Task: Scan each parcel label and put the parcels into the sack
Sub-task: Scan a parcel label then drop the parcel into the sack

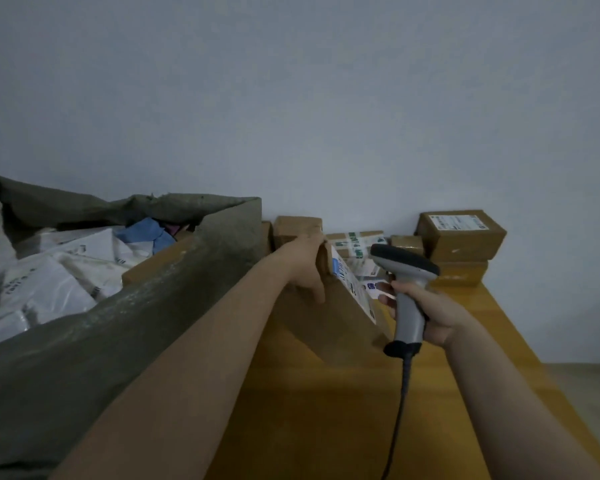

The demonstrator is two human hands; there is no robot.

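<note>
Both hands are occupied: left hand (307,268) is gripping a tilted parcel (340,306) on the table (326,410), right hand (430,311) is clasping the scanner (407,282), apparently aiming at its label (352,285). Sack (118,341) is lying immediately left, nearer the left arm.

Brown cardboard parcel (340,317) tilted on edge, white label (352,285) facing three o'clock; open grey-green sack (118,341) at nine o'clock, holding white parcels.

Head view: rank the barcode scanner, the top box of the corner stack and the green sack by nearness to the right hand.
1. Barcode scanner: gripped in the right hand.
2. Top box of the corner stack: against the wall, behind the hand.
3. Green sack: far left, beyond the left arm.
</note>
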